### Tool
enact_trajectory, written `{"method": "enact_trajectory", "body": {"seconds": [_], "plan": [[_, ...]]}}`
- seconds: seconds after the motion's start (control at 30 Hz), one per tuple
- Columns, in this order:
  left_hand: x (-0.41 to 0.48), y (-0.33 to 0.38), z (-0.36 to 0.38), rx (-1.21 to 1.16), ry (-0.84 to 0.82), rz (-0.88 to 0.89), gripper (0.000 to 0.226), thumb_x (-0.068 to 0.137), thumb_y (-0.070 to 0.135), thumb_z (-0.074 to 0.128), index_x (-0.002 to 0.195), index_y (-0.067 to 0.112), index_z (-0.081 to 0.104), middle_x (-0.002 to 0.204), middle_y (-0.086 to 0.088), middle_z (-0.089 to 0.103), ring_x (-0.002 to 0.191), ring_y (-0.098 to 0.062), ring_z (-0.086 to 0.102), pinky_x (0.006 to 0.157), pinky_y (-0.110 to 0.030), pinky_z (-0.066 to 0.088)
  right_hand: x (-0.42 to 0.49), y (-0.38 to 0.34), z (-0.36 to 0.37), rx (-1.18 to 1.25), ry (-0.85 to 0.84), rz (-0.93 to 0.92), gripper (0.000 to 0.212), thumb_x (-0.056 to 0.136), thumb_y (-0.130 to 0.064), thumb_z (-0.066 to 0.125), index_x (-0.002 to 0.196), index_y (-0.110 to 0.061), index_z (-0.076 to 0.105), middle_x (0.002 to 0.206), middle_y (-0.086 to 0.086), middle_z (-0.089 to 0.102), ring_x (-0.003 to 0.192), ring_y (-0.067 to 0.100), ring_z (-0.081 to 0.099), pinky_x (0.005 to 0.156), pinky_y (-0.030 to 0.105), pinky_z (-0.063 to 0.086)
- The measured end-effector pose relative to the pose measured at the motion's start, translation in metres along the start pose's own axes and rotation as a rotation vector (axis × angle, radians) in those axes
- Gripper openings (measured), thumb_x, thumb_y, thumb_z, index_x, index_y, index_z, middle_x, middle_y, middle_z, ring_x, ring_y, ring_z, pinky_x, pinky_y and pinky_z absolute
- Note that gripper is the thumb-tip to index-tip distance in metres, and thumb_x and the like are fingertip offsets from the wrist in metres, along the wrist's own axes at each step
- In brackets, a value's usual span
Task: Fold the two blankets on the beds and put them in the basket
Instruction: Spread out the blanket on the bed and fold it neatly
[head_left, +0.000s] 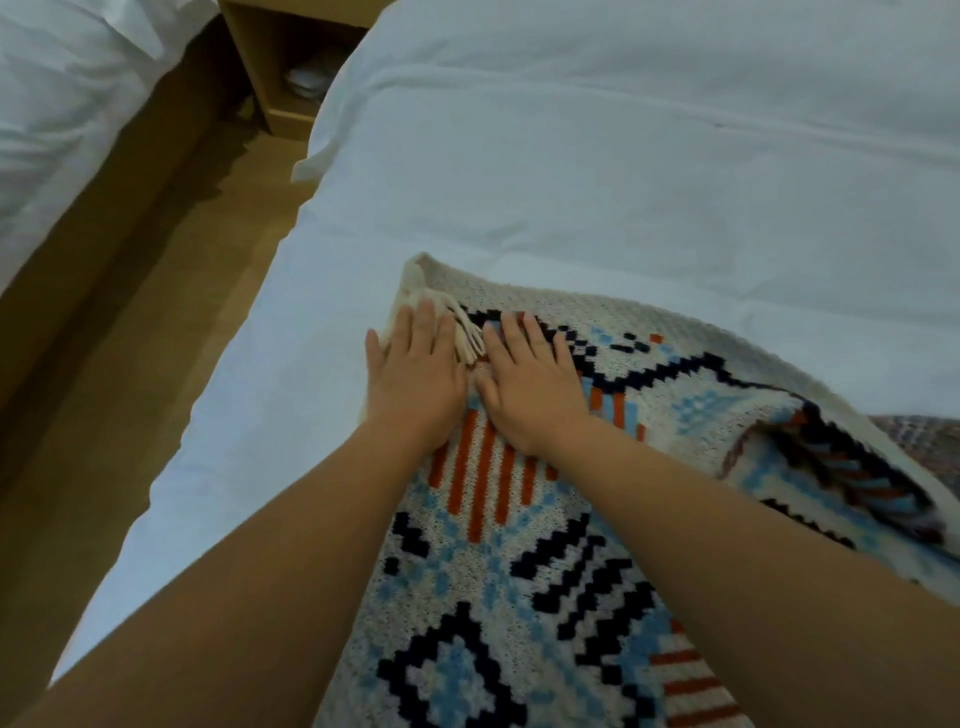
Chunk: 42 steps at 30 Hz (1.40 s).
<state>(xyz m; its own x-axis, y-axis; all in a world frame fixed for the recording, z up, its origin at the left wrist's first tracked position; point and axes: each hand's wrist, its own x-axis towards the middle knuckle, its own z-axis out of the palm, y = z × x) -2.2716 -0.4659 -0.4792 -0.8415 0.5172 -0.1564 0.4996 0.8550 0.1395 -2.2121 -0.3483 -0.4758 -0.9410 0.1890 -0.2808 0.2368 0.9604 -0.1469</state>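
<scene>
On white bed (623, 156), left hand (415, 371), right hand (530, 387), both flat, unclenched, on patterned blanket (519, 597)

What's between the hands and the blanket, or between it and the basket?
Nothing visible. The left hand and right hand lie flat on the blanket, near its tasselled corner on the bed. The basket is out of view, so that path cannot be judged.

Head view, steep downward, close over bed (623, 156)
</scene>
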Motion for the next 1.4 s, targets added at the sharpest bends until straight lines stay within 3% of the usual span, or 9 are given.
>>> {"method": "enact_trajectory", "body": {"seconds": [0.2, 0.33, 0.47, 0.63, 0.9, 1.1, 1.17, 1.3, 1.4], "plan": [[-0.052, 0.02, -0.009, -0.008, -0.076, 0.137, 0.059, 0.097, 0.04, 0.02, 0.148, 0.017, 0.001, 0.158, -0.007, -0.005, 0.144, -0.025, -0.009, 0.114, -0.045, -0.006, -0.076, 0.012, -0.005, 0.029, -0.013, 0.07, 0.059, 0.099, -0.046, 0.016, 0.149, -0.02, -0.002, 0.158, 0.003, -0.007, 0.145, 0.02, -0.01, 0.113, 0.037, -0.009], [-0.095, 0.053, -0.019, -0.031, -0.139, 0.24, 0.057, 0.098, 0.039, 0.022, 0.148, 0.015, 0.008, 0.158, -0.006, 0.005, 0.145, -0.023, 0.0, 0.116, -0.042, 0.002, -0.14, 0.038, -0.016, 0.093, 0.006, 0.183, 0.059, 0.099, -0.046, 0.019, 0.149, -0.018, 0.005, 0.159, 0.005, 0.0, 0.145, 0.022, -0.002, 0.116, 0.037, -0.002], [-0.135, 0.105, -0.029, -0.073, -0.167, 0.367, 0.054, 0.098, 0.034, 0.03, 0.147, 0.015, 0.015, 0.156, -0.005, 0.015, 0.143, -0.021, 0.01, 0.118, -0.038, 0.012, -0.206, 0.082, -0.025, 0.11, -0.01, 0.257, 0.058, 0.099, -0.043, 0.022, 0.149, -0.015, 0.009, 0.158, 0.008, 0.005, 0.145, 0.023, 0.002, 0.117, 0.037, 0.004], [-0.173, 0.186, -0.027, -0.052, -0.28, 0.476, 0.054, 0.099, 0.033, 0.029, 0.147, 0.014, 0.012, 0.156, -0.003, 0.013, 0.144, -0.021, 0.008, 0.117, -0.038, 0.011, -0.279, 0.156, -0.026, 0.156, -0.097, 0.351, 0.058, 0.101, -0.041, 0.021, 0.149, -0.015, 0.003, 0.159, 0.007, -0.001, 0.145, 0.023, -0.002, 0.119, 0.038, 0.006], [-0.206, 0.355, 0.002, -0.029, -0.292, 0.414, 0.052, 0.099, 0.033, 0.032, 0.146, 0.015, 0.019, 0.154, -0.004, 0.023, 0.139, -0.022, 0.024, 0.111, -0.04, 0.028, -0.371, 0.314, -0.023, 0.137, -0.059, 0.352, 0.059, 0.1, -0.041, 0.027, 0.148, -0.014, 0.009, 0.158, 0.008, 0.006, 0.145, 0.025, 0.006, 0.117, 0.039, 0.01], [-0.23, 0.493, 0.036, -0.085, -0.354, 0.335, 0.055, 0.097, 0.035, 0.035, 0.147, 0.019, 0.017, 0.154, -0.002, 0.02, 0.137, -0.024, 0.028, 0.11, -0.041, 0.031, -0.447, 0.445, -0.018, 0.114, -0.128, 0.403, 0.055, 0.1, -0.038, 0.029, 0.147, -0.014, 0.015, 0.155, 0.011, 0.016, 0.141, 0.029, 0.016, 0.115, 0.041, 0.021], [-0.229, 0.52, 0.038, -0.021, -0.316, 0.292, 0.054, 0.096, 0.035, 0.037, 0.145, 0.019, 0.021, 0.15, -0.003, 0.028, 0.133, -0.025, 0.034, 0.106, -0.042, 0.033, -0.456, 0.479, -0.023, 0.153, -0.101, 0.411, 0.052, 0.1, -0.034, 0.031, 0.145, -0.011, 0.02, 0.152, 0.013, 0.021, 0.138, 0.03, 0.023, 0.112, 0.041, 0.027], [-0.204, 0.526, 0.027, 0.103, -0.142, 0.064, 0.045, 0.095, 0.027, 0.04, 0.137, 0.018, 0.029, 0.133, -0.008, 0.042, 0.118, -0.028, 0.043, 0.095, -0.043, 0.039, -0.444, 0.528, -0.037, 0.225, 0.195, 0.486, 0.035, 0.096, -0.02, 0.04, 0.127, -0.004, 0.042, 0.128, 0.017, 0.044, 0.113, 0.033, 0.043, 0.088, 0.04, 0.04], [-0.18, 0.518, 0.026, 0.4, 0.031, 0.267, 0.052, 0.09, 0.024, 0.048, 0.137, 0.021, 0.025, 0.132, -0.003, 0.041, 0.118, -0.025, 0.041, 0.094, -0.04, 0.036, -0.418, 0.559, -0.049, 0.259, 0.309, 0.556, 0.036, 0.091, -0.013, 0.048, 0.124, -0.003, 0.043, 0.127, 0.018, 0.044, 0.11, 0.035, 0.044, 0.082, 0.04, 0.041]]}}
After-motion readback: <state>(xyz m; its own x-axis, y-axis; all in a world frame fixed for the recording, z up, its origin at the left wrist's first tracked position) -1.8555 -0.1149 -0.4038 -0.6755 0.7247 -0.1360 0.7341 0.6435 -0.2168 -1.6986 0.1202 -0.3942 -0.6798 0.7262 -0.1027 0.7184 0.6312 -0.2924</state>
